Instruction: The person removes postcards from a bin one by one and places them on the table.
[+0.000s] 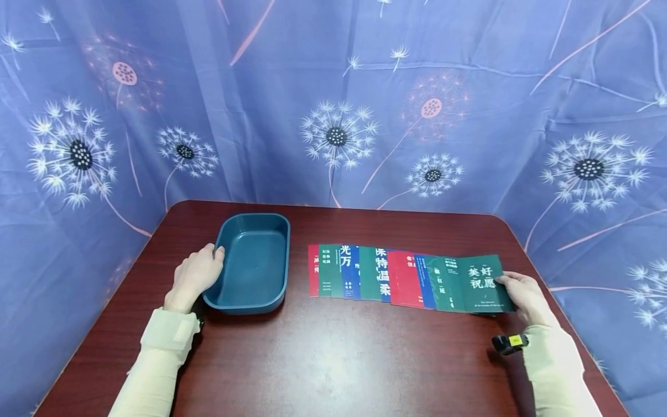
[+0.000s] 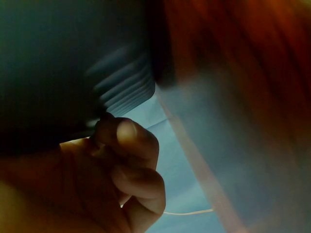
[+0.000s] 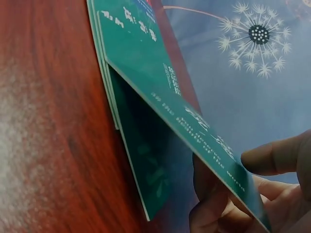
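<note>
A teal plastic basin [image 1: 257,263] sits at the left of the table. My left hand [image 1: 197,272] grips its left rim, fingers curled at the edge; in the left wrist view the basin [image 2: 63,63] is a dark shape above the curled fingers [image 2: 138,141]. Toward the right, overlapping cards form a long row. My right hand [image 1: 527,296] pinches the right edge of the end card, a green card [image 1: 484,286] with white characters. In the right wrist view this green card [image 3: 187,138] tilts up off another green card [image 3: 141,150], with the thumb [image 3: 272,158] on its printed face.
The row also holds red cards [image 1: 403,284], blue cards [image 1: 351,284] and more green ones [image 1: 330,272]. Beneath everything is a dark red wooden table [image 1: 333,353]. A blue curtain [image 1: 281,116] with dandelion prints hangs around its back and sides.
</note>
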Action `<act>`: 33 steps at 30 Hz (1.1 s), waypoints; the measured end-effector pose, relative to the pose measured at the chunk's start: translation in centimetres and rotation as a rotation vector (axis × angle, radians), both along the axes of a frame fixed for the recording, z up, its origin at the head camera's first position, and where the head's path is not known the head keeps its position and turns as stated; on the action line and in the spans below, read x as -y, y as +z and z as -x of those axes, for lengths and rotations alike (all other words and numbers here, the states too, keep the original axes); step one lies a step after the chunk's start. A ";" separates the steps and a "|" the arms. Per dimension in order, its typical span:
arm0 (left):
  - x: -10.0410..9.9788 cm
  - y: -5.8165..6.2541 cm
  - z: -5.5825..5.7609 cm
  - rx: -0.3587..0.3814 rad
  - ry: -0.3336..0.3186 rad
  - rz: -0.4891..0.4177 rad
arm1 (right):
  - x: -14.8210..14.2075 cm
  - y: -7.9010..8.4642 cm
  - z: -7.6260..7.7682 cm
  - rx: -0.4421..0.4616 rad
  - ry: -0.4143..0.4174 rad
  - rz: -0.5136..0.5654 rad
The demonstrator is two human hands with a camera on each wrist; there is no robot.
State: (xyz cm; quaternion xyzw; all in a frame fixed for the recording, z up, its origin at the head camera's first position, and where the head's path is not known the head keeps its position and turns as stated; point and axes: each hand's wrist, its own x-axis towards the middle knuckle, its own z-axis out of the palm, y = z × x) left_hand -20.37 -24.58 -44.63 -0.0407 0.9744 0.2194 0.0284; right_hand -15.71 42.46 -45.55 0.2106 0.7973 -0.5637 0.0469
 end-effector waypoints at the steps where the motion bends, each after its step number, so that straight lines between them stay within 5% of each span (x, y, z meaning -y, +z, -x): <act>1: 0.1 0.1 -0.1 -0.001 -0.003 -0.004 | 0.0 -0.1 0.0 0.002 0.002 0.000; 15: 0.4 -0.4 -0.2 0.027 -0.012 -0.019 | 1.0 -0.5 -1.0 -0.029 -0.067 -0.211; 22: 0.5 0.0 -0.1 0.005 -0.003 -0.013 | 1.7 0.5 -1.5 -0.049 0.022 -0.546; 33: 0.6 0.2 -0.7 -0.046 0.012 -0.008 | 4.0 2.1 -1.0 -0.131 0.097 -0.668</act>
